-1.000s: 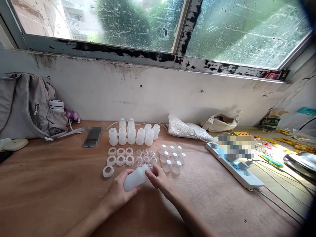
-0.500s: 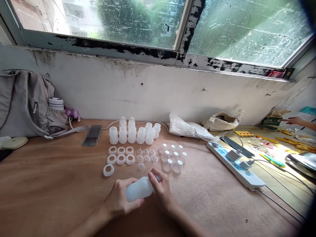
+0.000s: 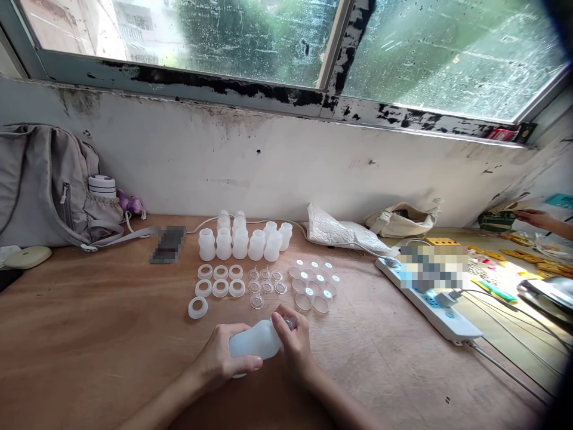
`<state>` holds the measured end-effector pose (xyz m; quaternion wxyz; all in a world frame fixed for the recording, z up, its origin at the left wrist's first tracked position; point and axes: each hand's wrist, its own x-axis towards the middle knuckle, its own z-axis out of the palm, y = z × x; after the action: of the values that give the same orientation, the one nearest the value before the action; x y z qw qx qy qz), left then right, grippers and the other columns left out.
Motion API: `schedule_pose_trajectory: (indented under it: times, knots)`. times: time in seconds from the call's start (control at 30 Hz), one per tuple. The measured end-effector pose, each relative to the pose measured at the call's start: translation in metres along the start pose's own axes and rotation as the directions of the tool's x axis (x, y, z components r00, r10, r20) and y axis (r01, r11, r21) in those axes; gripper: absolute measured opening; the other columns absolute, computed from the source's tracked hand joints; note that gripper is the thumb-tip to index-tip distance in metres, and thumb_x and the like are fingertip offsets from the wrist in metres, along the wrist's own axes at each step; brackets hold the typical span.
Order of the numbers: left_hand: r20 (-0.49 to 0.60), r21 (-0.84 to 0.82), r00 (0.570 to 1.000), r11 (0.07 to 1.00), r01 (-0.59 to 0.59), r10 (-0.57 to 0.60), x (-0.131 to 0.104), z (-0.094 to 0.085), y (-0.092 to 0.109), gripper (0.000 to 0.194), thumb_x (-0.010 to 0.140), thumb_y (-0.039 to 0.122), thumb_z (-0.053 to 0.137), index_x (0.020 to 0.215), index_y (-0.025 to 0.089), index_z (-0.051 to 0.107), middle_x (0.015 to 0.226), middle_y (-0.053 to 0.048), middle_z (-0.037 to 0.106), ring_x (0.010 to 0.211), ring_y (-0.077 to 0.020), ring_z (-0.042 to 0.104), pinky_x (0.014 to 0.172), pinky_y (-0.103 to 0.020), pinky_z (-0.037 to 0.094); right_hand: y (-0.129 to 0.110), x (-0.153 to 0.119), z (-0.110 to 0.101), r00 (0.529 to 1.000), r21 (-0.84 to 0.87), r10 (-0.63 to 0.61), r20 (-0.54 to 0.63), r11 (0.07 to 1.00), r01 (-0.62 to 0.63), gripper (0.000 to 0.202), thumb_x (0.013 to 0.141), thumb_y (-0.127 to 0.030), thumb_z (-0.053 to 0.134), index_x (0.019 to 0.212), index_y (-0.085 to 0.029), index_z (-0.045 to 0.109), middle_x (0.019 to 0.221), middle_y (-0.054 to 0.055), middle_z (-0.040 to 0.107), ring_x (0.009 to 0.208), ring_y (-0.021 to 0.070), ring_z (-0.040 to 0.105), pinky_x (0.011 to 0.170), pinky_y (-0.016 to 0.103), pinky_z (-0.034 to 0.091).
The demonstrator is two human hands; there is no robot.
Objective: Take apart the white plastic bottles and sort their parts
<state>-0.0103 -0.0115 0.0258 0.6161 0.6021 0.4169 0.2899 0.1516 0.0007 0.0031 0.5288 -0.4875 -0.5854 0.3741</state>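
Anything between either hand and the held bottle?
Left hand: nothing visible, it grips the bottle directly. Right hand: a small clear piece shows in its grasp at the other end; contact there is hidden.

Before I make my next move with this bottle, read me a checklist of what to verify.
1. Frosted bottle secure: ok, gripped in your left hand, tipped sideways.
2. Right hand in position: ok, at the bottle's neck end.
3. Clear piece fully seated: cannot tell, your right fingers hide the join.
4. White rings laid out: ok, seven on the table.
5. Other person's hand out of the way: ok, far right.
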Motion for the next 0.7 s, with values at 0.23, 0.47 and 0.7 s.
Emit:
schedule_pose_trajectory:
  times: [0.23, 0.47, 0.7]
  knots:
    - [0.410, -0.508, 0.880, 0.741, 0.439, -0.241, 0.004, 0.006, -0.026, 0.056, 0.071, 0.054, 0.034, 0.081, 0.006, 0.060, 0.053, -0.004, 0.055, 0.030, -0.0058, 0.039, 0.026, -0.018, 0.014, -0.004, 0.000, -0.004, 0.992, 0.184, -0.077, 0.103, 0.981, 0.057, 0.030, 0.073, -0.045, 0.050, 0.064, -0.017, 0.047, 0.052, -0.004, 0.037, 0.046, 0.0089, 0.033, 0.043, 0.021, 0.026]
    - [0.230, -0.666, 0.960, 0.693, 0.275, -0.161, 0.002, -0.015, -0.014, 0.051, 0.075, 0.050, 0.037, 0.086, 0.007, 0.060, 0.052, -0.003, 0.052, 0.028, -0.0034, 0.037, 0.027, -0.016, 0.012, 0.004, 0.019, -0.006, 0.985, 0.272, -0.007, 0.175, 0.962, -0.041, 0.037, 0.070, -0.040, 0.060, 0.098, -0.022, 0.043, 0.058, -0.006, 0.039, 0.051, 0.0094, 0.037, 0.046, 0.020, 0.029]
    - [0.058, -0.585, 0.986, 0.795, 0.163, -0.159, 0.002, -0.032, -0.006, 0.044, 0.076, 0.047, 0.040, 0.088, 0.009, 0.057, 0.057, -0.003, 0.054, 0.033, -0.0039, 0.040, 0.029, -0.014, 0.018, 0.012, 0.025, -0.005, 0.986, 0.279, 0.091, 0.142, 0.952, -0.128, 0.023, 0.076, -0.039, 0.054, 0.086, -0.020, 0.048, 0.055, -0.007, 0.036, 0.042, 0.0059, 0.032, 0.038, 0.019, 0.025]
